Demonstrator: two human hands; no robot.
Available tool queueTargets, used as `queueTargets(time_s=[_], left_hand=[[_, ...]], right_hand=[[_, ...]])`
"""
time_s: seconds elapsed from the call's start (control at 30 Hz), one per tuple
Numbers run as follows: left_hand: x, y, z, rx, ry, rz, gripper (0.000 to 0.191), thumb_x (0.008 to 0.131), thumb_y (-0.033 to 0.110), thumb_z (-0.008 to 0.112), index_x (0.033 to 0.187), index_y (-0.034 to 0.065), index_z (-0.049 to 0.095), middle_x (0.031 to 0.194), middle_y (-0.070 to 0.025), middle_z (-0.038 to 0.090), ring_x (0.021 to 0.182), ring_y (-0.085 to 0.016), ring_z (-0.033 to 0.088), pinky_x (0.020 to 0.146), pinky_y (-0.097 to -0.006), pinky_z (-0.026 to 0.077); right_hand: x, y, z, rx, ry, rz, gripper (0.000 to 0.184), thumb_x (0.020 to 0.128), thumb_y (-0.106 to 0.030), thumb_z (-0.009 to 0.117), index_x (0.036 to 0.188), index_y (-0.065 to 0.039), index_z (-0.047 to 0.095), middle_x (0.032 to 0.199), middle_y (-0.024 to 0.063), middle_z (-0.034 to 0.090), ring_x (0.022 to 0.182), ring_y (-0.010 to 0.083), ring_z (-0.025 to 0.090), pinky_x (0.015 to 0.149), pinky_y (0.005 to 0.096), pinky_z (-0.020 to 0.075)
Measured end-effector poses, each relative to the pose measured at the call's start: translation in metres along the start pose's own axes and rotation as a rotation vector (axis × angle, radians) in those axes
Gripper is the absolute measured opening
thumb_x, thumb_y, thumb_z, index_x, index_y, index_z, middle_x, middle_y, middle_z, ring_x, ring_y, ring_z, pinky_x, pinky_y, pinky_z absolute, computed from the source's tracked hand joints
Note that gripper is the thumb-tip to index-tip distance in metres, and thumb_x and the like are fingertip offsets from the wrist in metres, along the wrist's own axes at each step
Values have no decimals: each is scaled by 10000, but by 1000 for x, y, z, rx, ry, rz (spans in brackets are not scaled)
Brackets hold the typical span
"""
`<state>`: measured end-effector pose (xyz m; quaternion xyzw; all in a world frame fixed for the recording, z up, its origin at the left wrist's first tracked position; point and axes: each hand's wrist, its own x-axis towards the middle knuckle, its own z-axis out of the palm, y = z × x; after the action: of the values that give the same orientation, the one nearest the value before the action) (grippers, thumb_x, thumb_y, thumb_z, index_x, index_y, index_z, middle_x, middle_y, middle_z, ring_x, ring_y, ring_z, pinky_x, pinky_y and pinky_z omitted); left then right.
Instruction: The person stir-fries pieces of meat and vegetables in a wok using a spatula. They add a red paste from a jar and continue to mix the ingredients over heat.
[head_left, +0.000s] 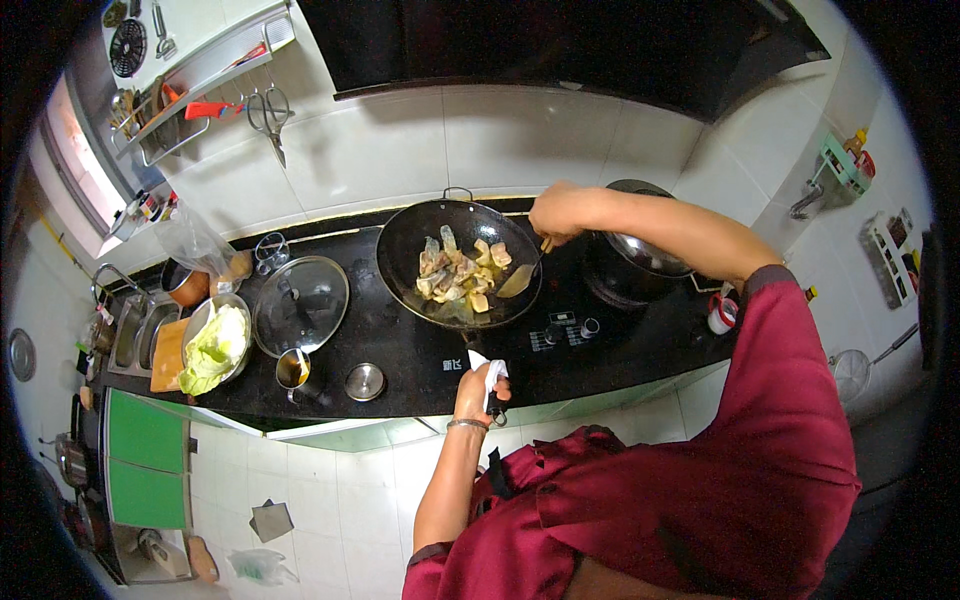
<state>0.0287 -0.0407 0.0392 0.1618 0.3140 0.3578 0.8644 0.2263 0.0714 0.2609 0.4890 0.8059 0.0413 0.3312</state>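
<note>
My left hand (474, 391) grips the wok's handle through a folded white cloth (495, 370); the handle's end ring shows below the fingers. My right hand (561, 213) is closed around the handle of a spatula (517, 280), partly hidden by the fingers. The spatula's broad blade lies inside the black wok (491, 220), at its right side, beside the food. Pale, yellowish pieces of food (454, 274), some with dark grey skin, sit in the middle of the wok. They look like meat or fish; I cannot tell which.
Left of the wok lie a glass lid (301, 307), a metal cup (292, 369) with liquid, and a small metal dish (365, 382). Farther left are a bowl with cabbage leaves (217, 346), a wooden board (166, 352) and a sink (129, 337). A lidded pan (626, 281) stands right.
</note>
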Motion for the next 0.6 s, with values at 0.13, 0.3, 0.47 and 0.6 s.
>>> queueTargets(time_s=[0.13,0.3,0.47,0.6], left_hand=[[6,-8,-4,-111,-18,-55,131,782,91,461,694,-5,467,563,-49,407,439,-117,388,368,-228,311],[4,-7,-2,-112,-14,-45,126,782,83,454,694,-6,466,566,-46,406,435,-114,378,364,-231,303],[1,-8,4,-88,7,-44,133,792,91,444,706,-7,465,565,-46,404,433,-112,375,363,-233,303],[1,-3,-2,-92,1,-24,127,792,88,442,720,-14,468,556,-47,401,429,-117,372,363,-237,303]], right_hand=[[20,-21,-6,-9,-5,78,172,621,-154,634,777,-80,638,787,84,624,721,239,600,571,375,465],[42,-34,-20,-175,-93,37,208,638,-151,616,835,-90,646,842,63,630,756,231,599,579,380,471],[63,-40,-15,-253,-55,17,187,628,-150,629,804,-93,656,817,49,633,740,209,606,562,347,477],[49,-50,-15,-261,2,9,173,632,-144,623,794,-95,657,804,66,633,731,222,608,576,346,477]])
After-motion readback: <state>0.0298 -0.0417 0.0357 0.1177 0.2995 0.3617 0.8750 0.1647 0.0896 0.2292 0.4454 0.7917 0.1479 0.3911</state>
